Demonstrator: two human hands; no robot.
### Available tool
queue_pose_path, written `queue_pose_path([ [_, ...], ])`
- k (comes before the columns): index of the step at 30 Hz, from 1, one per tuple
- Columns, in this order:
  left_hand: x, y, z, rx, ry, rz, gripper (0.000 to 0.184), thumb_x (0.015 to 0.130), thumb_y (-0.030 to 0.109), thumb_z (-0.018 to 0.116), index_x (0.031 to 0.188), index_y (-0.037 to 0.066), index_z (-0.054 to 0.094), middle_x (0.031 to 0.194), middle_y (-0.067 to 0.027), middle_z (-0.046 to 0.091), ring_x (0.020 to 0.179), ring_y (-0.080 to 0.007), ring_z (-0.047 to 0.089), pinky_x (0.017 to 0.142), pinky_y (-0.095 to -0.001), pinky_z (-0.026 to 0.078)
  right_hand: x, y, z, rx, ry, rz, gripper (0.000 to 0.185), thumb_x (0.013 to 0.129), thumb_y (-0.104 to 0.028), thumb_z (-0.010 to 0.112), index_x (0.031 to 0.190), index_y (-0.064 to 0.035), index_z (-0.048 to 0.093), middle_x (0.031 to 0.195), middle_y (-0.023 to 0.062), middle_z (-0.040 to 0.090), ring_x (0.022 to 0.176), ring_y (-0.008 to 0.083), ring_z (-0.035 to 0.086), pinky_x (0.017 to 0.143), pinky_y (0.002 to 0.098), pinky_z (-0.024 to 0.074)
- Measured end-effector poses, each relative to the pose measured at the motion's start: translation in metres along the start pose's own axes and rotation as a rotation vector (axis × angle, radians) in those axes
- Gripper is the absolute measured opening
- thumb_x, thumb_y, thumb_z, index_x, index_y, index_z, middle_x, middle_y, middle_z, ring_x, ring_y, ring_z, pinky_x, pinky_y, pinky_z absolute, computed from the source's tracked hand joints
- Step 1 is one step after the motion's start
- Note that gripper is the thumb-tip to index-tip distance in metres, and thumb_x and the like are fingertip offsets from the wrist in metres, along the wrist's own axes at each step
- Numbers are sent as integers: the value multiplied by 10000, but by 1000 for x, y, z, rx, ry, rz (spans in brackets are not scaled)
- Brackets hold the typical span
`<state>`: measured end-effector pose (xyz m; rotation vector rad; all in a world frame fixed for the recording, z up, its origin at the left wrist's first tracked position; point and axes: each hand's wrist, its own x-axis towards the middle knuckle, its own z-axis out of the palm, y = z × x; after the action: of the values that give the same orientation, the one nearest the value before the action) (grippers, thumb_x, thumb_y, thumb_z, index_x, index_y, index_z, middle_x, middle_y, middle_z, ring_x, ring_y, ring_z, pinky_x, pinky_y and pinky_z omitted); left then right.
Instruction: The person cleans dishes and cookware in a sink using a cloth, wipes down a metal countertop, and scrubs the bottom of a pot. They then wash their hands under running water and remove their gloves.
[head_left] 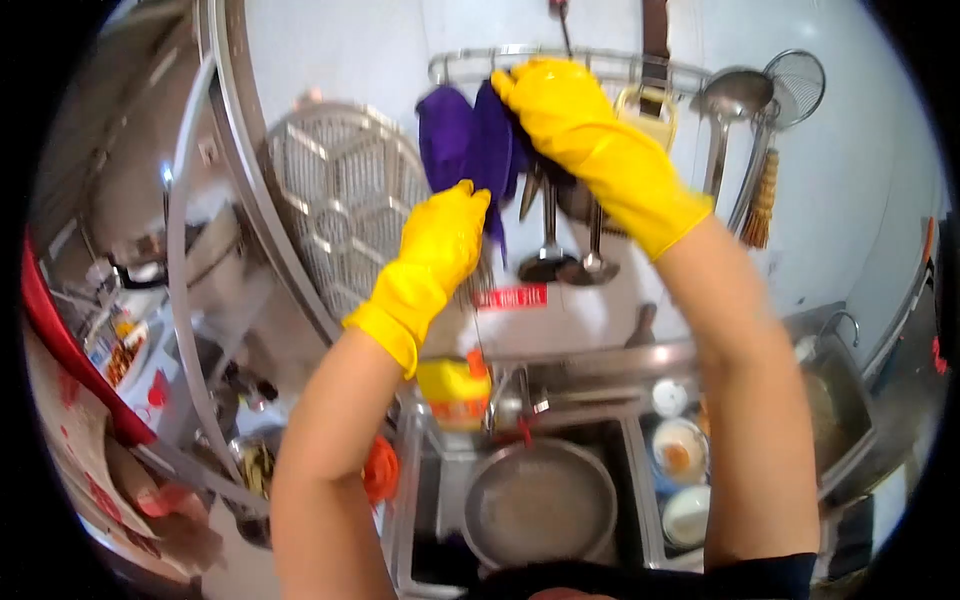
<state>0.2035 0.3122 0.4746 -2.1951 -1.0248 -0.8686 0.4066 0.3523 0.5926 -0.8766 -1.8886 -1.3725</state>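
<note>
The left grip [478, 190], in a yellow rubber glove, is pinching the lower edge of a purple cloth [447, 135] at the fingertips; the right grip [505, 85], gloved alike, is touching its upper part, though how tightly is hard to tell. The cloth is hanging against a wire rack [480, 66]. Two ladles [548, 262] are hanging below the right grip, and a round metal grate [345, 200] is leaning left of the cloth. Far below both, a pan [540, 503] is sitting in the sink [440, 490].

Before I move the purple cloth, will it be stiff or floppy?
The purple cloth is probably floppy, since it droops in folds by the metal rack. Its narrow lower end hangs loose, so that part may swing.
</note>
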Motion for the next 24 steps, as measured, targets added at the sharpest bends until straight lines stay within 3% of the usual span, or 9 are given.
queue_pose_path([
  [1, -14, 0, 3, -45, -94, 30, 328, 835, 109, 569, 1148, 59, 653, 1130, -190, 653, 1001, -412, 615, 883, -444, 511, -5, -5, -7, 102, 132, -37, 227, 908, -258, 522, 950, -94, 674, 907, 163, 686, 837, 372, 664, 737, 477, 529],
  [2, -39, -3, 11, -101, -201, 35, 320, 855, 124, 559, 1153, 56, 653, 1144, -190, 654, 997, -413, 618, 885, -440, 512, -14, -19, -24, 205, -96, 19, 288, 933, -189, 529, 1192, -121, 637, 1071, 138, 666, 999, 356, 631, 837, 416, 512],
  [5, -137, 14, 0, -173, -235, 30, 319, 872, 150, 598, 1173, 57, 652, 1107, -192, 670, 964, -401, 633, 852, -432, 520, -68, -77, -50, 917, -113, -113, 211, 905, -104, 582, 1104, -101, 651, 941, 96, 672, 786, 277, 622, 685, 384, 549],
  [11, -358, 73, -108, -212, -220, -437, 240, 929, 213, 615, 1098, 60, 690, 1046, -172, 695, 937, -344, 655, 832, -407, 518, -256, -173, -224, 780, -837, -259, 363, 803, -114, 670, 1165, -85, 668, 1100, 109, 701, 914, 311, 675, 746, 393, 544],
  [13, -458, 121, -120, -605, -252, -832, 192, 926, 204, 630, 1040, 62, 693, 955, -163, 703, 920, -354, 662, 804, -418, 516, -318, -211, -274, 916, -1098, 31, 322, 837, -160, 642, 1150, -101, 692, 1041, 115, 702, 850, 327, 663, 781, 402, 532],
  [15, -522, 121, -55, -426, -442, -759, 230, 936, 205, 601, 1088, 44, 666, 988, -176, 698, 918, -369, 664, 803, -418, 524, -366, -257, -209, 1054, -774, 350, 271, 875, -97, 658, 1144, -94, 690, 902, 133, 681, 805, 310, 634, 703, 370, 513],
  [16, -494, 141, -65, -621, -796, -1021, 336, 926, 250, 600, 1190, 45, 632, 1073, -187, 684, 1003, -377, 647, 868, -431, 515, -386, -275, -220, 1068, -834, 525, 250, 885, -80, 671, 1132, -91, 702, 916, 124, 690, 836, 279, 630, 727, 348, 514],
  [19, -557, 196, -1, -413, -1124, -900, 636, 878, 307, 639, 1418, 36, 441, 1367, -226, 530, 1181, -408, 567, 1015, -459, 453, -447, -327, -253, 1308, -1014, 1212, 226, 905, -127, 669, 1126, -91, 699, 948, 84, 695, 824, 196, 627, 721, 300, 507],
  [24, -561, 173, 77, -324, -1521, -775, 662, 850, 242, 689, 1405, -18, 440, 1382, -262, 508, 1217, -434, 540, 1035, -446, 446, -402, -341, -285, 1211, -1111, 922, 262, 875, -75, 687, 1137, -90, 701, 1016, 115, 698, 871, 243, 639, 760, 318, 518],
])
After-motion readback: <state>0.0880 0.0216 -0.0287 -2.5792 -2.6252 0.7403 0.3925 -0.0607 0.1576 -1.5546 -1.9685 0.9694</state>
